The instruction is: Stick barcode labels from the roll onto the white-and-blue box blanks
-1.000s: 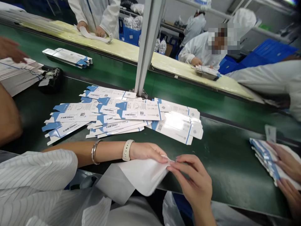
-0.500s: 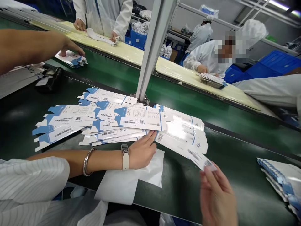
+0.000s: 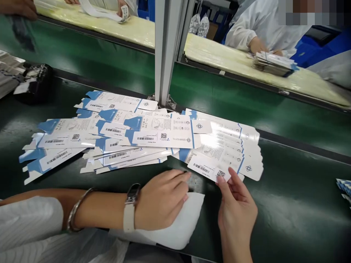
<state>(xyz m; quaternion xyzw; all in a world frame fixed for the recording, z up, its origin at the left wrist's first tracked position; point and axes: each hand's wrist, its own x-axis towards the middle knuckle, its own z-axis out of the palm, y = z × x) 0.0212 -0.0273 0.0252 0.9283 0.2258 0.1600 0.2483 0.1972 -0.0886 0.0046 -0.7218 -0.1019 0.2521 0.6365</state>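
My right hand (image 3: 237, 204) pinches a white label (image 3: 208, 168) with a barcode and QR code between thumb and fingers, over the lower edge of the fanned flat cartons (image 3: 227, 146) on the right. My left hand (image 3: 163, 199), with a watch and a bangle at the wrist, hovers in front of the piles with its fingers bent and close together; whether anything is between the fingertips is unclear. White backing paper (image 3: 189, 219) lies under and beside it. Several labelled white-and-blue cartons (image 3: 164, 131) overlap at the centre and left.
A metal post (image 3: 164, 51) stands behind the cartons. At the left is a black device (image 3: 35, 82). More cartons (image 3: 344, 186) show at the right edge. Across the green belt (image 3: 208, 87), a person handles a carton stack (image 3: 274, 64); another holds a white strip (image 3: 101, 12).
My right hand has brought the label left onto the fanned cartons. My left hand has drawn back from the cartons toward me. The arm at upper left has withdrawn leftward. The view has shifted.
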